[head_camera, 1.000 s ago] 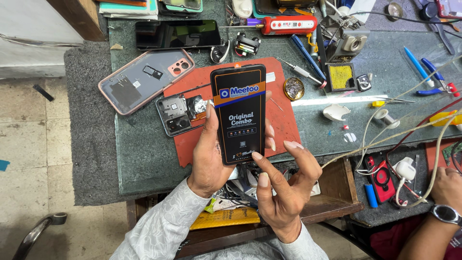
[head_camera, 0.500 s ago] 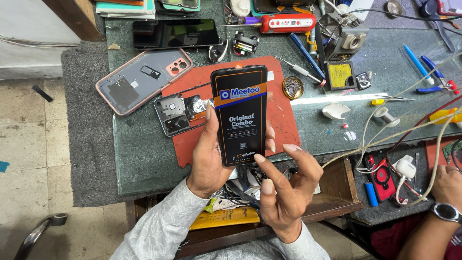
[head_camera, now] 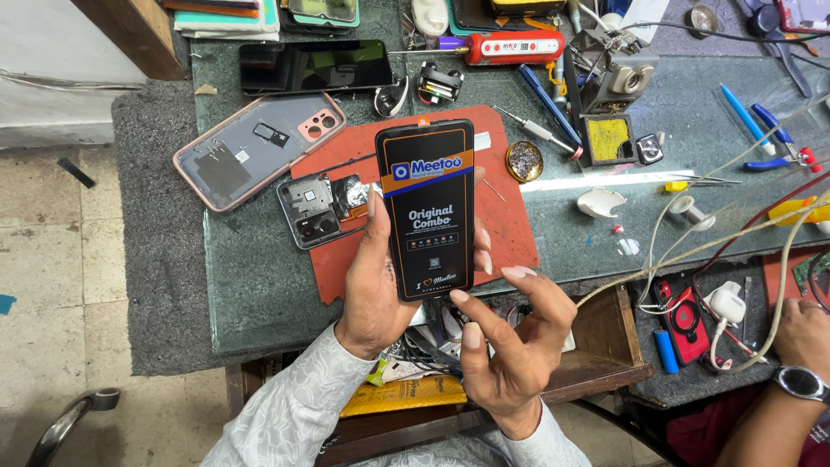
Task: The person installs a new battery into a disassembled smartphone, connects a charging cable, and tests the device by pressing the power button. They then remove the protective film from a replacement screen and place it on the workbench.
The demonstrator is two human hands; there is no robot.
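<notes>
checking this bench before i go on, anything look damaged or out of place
The left hand holds a new black phone screen upright, intact, protective sticker on. Behind it, a phone body lies opened, its insides bare, on the red mat, its grey back cover off beside it. Tools lie scattered; cables trail across the right side.

The table point(head_camera: 259, 285) has a dark green stone top, and a strip of light lies bright on its right part. A grey mat point(head_camera: 151, 259) hangs over its left edge. Under the front edge a wooden drawer point(head_camera: 605, 346) stands open. The floor point(head_camera: 52, 277) at the left is of pale beige tiles with dark joints. At the top left there is a white wall point(head_camera: 43, 52) and a slanted brown wooden beam point(head_camera: 130, 30).
</notes>
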